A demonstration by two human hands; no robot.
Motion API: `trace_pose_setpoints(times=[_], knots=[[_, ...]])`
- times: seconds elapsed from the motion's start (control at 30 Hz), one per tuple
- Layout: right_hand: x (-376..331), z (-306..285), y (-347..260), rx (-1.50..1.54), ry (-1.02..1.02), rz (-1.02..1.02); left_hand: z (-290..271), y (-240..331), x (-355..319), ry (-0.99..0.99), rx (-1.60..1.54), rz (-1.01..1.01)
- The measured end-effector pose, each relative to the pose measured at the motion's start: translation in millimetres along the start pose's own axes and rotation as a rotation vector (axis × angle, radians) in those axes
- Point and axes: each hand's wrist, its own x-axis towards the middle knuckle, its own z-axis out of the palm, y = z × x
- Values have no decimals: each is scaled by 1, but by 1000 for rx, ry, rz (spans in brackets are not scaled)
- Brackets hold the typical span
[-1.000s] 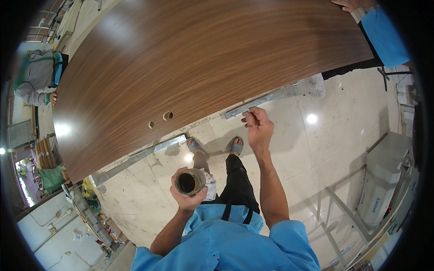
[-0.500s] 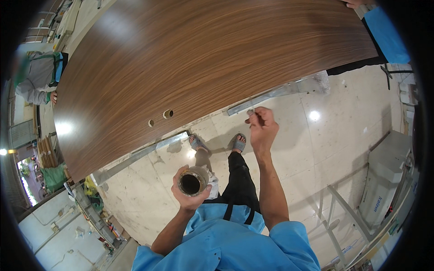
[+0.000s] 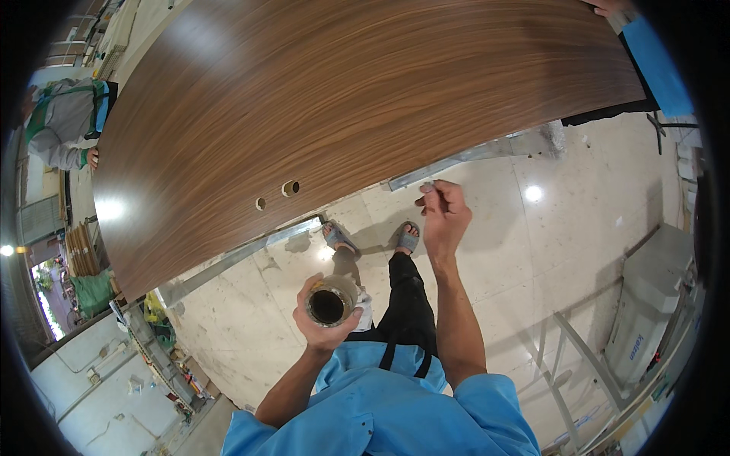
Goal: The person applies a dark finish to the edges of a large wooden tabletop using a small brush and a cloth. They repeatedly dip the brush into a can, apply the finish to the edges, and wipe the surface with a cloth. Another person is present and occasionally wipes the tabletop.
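One small round jar (image 3: pixel 329 305) with dark stuff inside sits low in the middle, held tight by the left hand (image 3: pixel 323 328). Right hand (image 3: pixel 445 216) pinches a thin stick (image 3: pixel 427 190) near the big brown wooden board (image 3: pixel 342 106), above the pale floor (image 3: pixel 525 251).

Blue short-sleeved shirt (image 3: pixel 380 410), black trousers (image 3: pixel 407 304), sandals (image 3: pixel 408 239)

The right hand (image 3: pixel 445 216) has drawn back from the wooden panel's (image 3: pixel 342 99) edge toward the frame's centre, while the left hand (image 3: pixel 323 319) lowered the glass jar (image 3: pixel 329 304) slightly.
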Motion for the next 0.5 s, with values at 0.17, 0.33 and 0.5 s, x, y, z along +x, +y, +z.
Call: trace_pose_setpoints(times=[0.17,0.33,0.5], knots=[[-28,26,2,-113,-343,-196,-5,-2,2,8,26,-22],[-30,25,2,-101,-129,7,-10,-5,2,25,-16,-34],[-38,33,-5,-251,-472,-118,-18,-12,1,42,42,-6]])
